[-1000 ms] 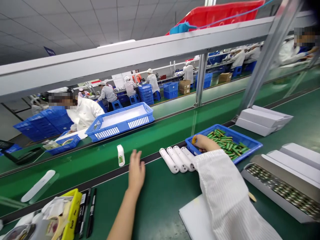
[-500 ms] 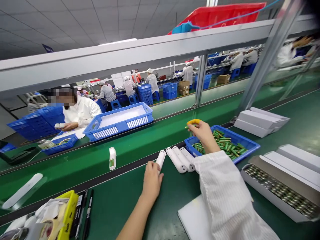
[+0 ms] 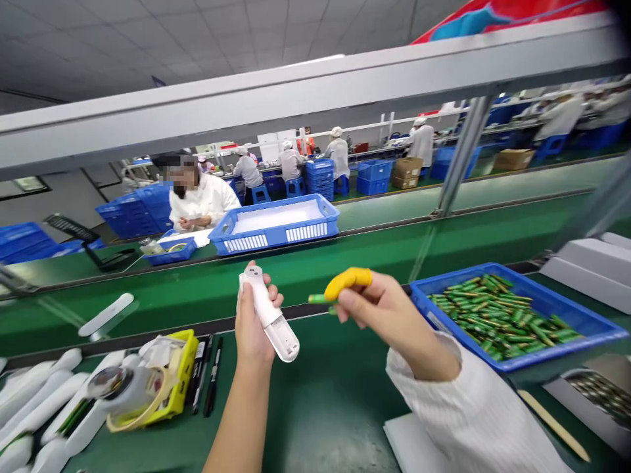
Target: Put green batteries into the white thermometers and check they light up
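Note:
My left hand (image 3: pixel 254 322) is closed around a white handheld device (image 3: pixel 266 302) with its battery compartment uncovered. The compartment faces up and looks bare inside; two dark round spots show on the far end. Just to the right, my right hand (image 3: pixel 379 309) pinches green batteries (image 3: pixel 316 299) between thumb and a forefinger wearing a yellow finger cot (image 3: pixel 348 282). The battery tips point at the device but stay apart from it. How many batteries the fingers hold is partly hidden. Beyond my right wrist stands a blue tray (image 3: pixel 424 289) full of loose green batteries (image 3: pixel 493 315).
At left lie several white devices (image 3: pixel 44 394) and a yellow basket (image 3: pixel 185 368), with black pens (image 3: pixel 213 378) beside it. A blue crate (image 3: pixel 276 240) stands across the green belt, near a seated co-worker (image 3: pixel 202 197). White boxes (image 3: pixel 591 272) and a wooden stick (image 3: pixel 555 424) are at right.
My left hand has lifted a white device off the bench and turned its compartment up. My right hand has come away from the battery tray towards it. The view has swung left.

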### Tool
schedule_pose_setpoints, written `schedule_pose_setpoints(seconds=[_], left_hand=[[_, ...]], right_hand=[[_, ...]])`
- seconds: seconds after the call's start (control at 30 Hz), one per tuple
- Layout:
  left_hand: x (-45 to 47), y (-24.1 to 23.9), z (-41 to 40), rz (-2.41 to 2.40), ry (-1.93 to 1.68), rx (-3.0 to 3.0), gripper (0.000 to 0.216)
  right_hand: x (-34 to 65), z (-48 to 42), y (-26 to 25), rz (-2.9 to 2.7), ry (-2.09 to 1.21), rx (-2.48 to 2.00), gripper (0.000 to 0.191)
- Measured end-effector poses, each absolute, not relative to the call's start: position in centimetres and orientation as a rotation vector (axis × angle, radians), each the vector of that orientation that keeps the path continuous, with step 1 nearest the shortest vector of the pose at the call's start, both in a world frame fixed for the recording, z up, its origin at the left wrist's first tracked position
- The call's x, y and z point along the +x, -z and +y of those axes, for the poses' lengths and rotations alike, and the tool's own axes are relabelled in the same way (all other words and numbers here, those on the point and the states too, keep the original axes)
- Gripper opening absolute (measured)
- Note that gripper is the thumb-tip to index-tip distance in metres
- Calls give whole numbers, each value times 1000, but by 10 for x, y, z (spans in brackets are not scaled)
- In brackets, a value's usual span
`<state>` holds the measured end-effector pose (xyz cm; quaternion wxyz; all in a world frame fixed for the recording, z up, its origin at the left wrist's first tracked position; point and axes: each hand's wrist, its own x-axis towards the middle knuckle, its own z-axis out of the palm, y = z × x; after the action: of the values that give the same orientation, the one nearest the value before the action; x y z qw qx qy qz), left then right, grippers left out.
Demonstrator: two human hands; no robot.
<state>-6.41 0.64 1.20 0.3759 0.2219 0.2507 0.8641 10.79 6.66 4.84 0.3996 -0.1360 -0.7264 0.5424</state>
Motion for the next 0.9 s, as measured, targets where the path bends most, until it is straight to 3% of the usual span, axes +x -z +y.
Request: schedule_pose_setpoints(seconds=[0.23,0.53,0.7,0.8,0.9], left_hand=[[-53,-37,-12,461,-2232,446,25],[-57,-43,-19,430,-2250,472,24],[-54,-41,-18,455,-2247,481,24],[-49,-40,-17,470,-2224,512,22],[-46,-38,-16,479,-2234,507,20]], right_hand=[[82,16,-33,-2415,-486,-125,11],[87,19,-36,-2533,-539,-268,15],[88,18,-35,-2208,-700,-218,10],[87,15,-31,-2092,-560,-182,5],[83,14,-29,-2176,-221,-95,13]])
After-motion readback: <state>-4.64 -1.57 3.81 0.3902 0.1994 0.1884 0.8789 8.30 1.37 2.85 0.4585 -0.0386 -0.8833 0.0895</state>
